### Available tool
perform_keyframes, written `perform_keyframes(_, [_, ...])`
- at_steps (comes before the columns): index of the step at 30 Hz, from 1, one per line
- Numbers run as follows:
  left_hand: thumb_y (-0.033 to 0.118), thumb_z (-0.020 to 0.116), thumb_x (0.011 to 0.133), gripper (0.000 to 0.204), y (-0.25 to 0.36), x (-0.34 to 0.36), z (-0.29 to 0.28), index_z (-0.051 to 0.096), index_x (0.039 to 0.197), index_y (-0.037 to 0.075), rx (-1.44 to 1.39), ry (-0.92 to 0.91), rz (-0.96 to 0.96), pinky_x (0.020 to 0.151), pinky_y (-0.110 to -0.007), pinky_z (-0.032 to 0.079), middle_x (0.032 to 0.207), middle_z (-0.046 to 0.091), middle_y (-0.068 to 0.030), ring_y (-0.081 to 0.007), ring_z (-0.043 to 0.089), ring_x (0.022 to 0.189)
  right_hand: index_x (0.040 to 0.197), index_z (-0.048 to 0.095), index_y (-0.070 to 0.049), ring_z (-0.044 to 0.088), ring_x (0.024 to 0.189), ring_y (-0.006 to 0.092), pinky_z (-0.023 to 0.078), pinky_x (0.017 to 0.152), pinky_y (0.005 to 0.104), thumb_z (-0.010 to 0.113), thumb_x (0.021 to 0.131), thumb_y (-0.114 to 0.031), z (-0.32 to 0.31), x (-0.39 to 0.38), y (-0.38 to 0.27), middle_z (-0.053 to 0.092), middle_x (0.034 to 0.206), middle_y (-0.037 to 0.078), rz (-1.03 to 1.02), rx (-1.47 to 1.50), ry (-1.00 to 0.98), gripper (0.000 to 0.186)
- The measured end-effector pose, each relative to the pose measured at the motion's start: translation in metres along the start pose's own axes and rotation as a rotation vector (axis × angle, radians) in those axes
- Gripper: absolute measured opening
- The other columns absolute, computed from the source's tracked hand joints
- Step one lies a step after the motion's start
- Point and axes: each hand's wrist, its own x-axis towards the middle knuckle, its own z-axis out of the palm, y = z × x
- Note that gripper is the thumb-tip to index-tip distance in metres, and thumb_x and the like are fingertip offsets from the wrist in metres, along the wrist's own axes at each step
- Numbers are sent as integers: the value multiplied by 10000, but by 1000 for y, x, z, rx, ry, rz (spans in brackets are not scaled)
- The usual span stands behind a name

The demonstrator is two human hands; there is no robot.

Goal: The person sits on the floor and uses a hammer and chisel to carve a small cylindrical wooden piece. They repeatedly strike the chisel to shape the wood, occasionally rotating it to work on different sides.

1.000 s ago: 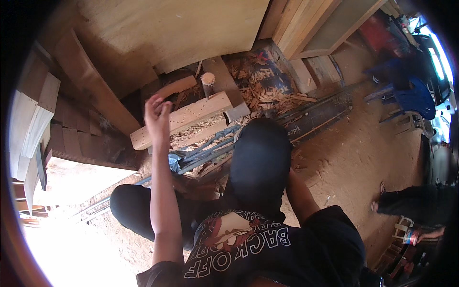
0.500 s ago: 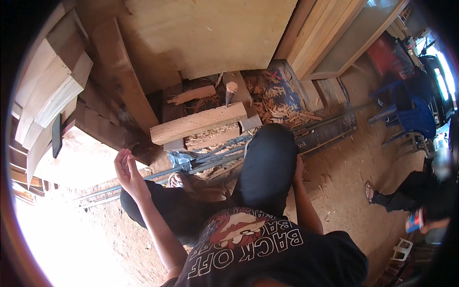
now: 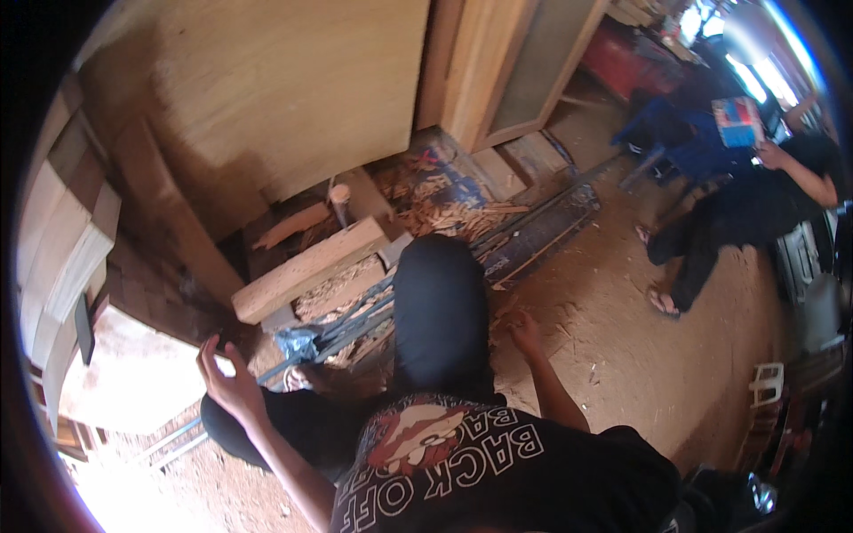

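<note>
Right hand (image 3: 522,336) farther from knee (image 3: 442,302), red-and-blue package (image 3: 736,123) (contents hidden) beyond

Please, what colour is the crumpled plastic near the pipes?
The crumpled plastic is mostly blue, seen best in the head view.

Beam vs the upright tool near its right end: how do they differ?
Pose: the beam lies lengthwise; the tool stands upright.
Size: the beam is far longer and thicker than the tool.
Colour: the beam is pale wood along its length; the tool has a pale round top and darker lower part.
Shared: neither is held.
</note>
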Motion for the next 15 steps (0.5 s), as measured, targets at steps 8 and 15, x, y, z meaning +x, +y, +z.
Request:
perform_keyframes(8, [165,644,1030,286,5,-3,-17,649,1273,13,-41,-95,-49,1056,-460,477,1253,653,-170,-339,620,1214,1432,565,-51,639,1029,157,522,883,319,706,1004,-256,-43,57,-128,679,1137,81,-34,713,-32,495])
perform_keyframes(15, [101,689,987,284,21,58,-56,660,1256,15,-180,-30,146,1054,-425,463,1230,661,-131,-300,615,1188,1470,542,-113,654,1039,127,538,882,294,688,999,-140,-88,107,-344,670,1193,54,-638,693,-408,493])
